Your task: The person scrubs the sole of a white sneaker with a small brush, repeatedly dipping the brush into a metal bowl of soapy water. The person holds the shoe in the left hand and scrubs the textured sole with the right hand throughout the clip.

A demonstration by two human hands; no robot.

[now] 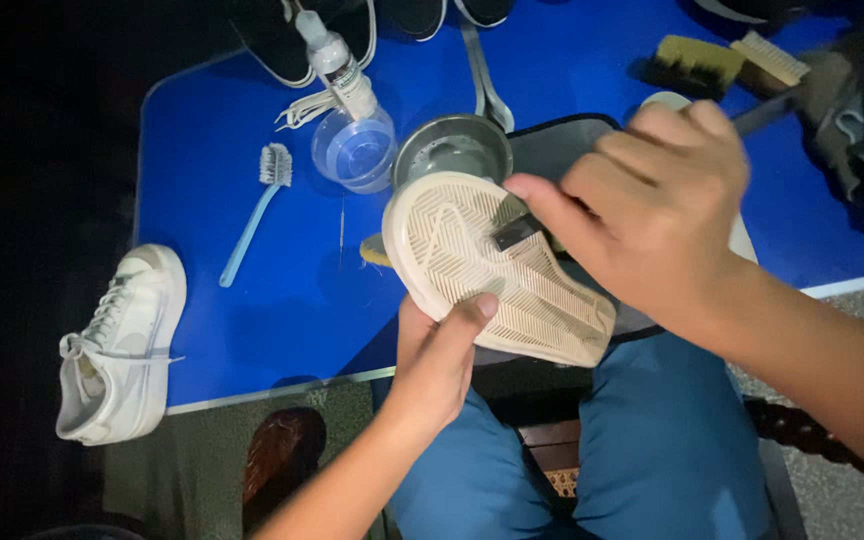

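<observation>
While the left hand clamps the cream shoe sole-up over the lap, thumb pressed on the tread to steady it, the right hand pinches a small dark tool against the grooves, its grip closed on it. Beyond, on the blue worktop, sit a metal bowl, a clear cup, a dropper bottle and a light-blue brush within reach. Its white mate hangs off the near left edge.

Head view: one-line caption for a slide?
Left hand holds a sneaker sole-up while right hand works a small tool across it.
</observation>
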